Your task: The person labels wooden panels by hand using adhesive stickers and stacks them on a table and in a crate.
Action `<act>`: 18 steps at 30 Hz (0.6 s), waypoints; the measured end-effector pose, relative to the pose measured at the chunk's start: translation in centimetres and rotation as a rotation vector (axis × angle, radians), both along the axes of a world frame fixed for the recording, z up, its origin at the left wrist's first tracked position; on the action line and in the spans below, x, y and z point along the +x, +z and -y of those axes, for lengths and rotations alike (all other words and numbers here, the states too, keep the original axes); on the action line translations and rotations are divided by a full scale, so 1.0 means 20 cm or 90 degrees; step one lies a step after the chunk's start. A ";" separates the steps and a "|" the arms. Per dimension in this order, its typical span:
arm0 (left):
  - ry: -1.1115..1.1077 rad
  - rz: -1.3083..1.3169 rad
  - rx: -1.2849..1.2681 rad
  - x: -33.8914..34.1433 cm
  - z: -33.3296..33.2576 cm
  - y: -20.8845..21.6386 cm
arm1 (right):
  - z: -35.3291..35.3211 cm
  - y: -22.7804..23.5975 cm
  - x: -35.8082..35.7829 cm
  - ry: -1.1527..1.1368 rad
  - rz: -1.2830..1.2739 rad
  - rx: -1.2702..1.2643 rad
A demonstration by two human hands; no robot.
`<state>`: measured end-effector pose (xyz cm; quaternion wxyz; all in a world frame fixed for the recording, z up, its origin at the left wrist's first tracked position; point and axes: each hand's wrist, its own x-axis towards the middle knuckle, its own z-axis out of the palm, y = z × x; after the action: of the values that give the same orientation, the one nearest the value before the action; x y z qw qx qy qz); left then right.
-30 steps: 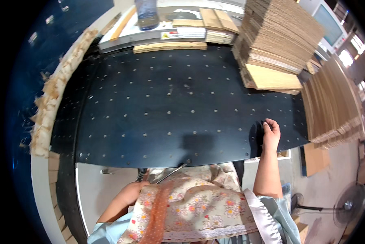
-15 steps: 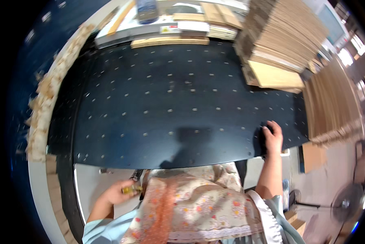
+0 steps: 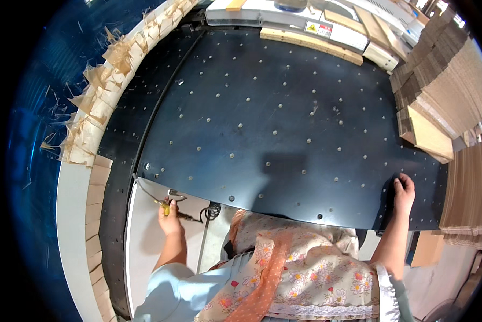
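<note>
My left hand [image 3: 169, 214] is closed around a yellow-handled air blow gun [image 3: 166, 208] beside the table's near left edge. The gun's thin bent nozzle reaches up to the left toward the table corner. A black coiled hose [image 3: 212, 211] hangs right of the hand, below the table edge. The dark, dotted tabletop [image 3: 284, 129] spreads in front of me. Toward its near right part, my right hand [image 3: 404, 192] rests on the surface, fingers loosely bent and thumb apart; nothing shows in it. Its shadow falls to the left.
Stacks of brown cardboard sheets [image 3: 469, 182] stand at the right, with a pale wooden board [image 3: 430, 135] by them. A wooden strip [image 3: 311, 45] lies along the far edge. Torn tape bristles from a white rail [image 3: 109, 91] on the left.
My view has turned, shifting the table rightward and tilting it. My left hand has moved up from near the apron to the table's left corner, bringing the blow gun. My right hand stays on the tabletop.
</note>
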<state>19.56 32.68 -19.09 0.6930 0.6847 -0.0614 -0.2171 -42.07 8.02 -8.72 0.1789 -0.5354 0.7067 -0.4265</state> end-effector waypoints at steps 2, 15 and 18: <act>0.019 0.047 0.019 0.04 0.04 -0.15 | 0.02 -0.01 0.02 0.000 -0.022 0.009; -0.174 0.061 0.488 0.53 -0.20 -1.05 | 0.07 -0.04 0.07 0.077 -0.117 -0.014; -0.571 0.042 0.729 0.38 0.05 -0.58 | -0.02 0.02 0.01 0.021 -0.030 0.001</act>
<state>27.20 31.74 -30.76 0.0683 0.8551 -0.2340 -0.4576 -41.82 8.32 -8.26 0.1698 -0.5570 0.7021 -0.4099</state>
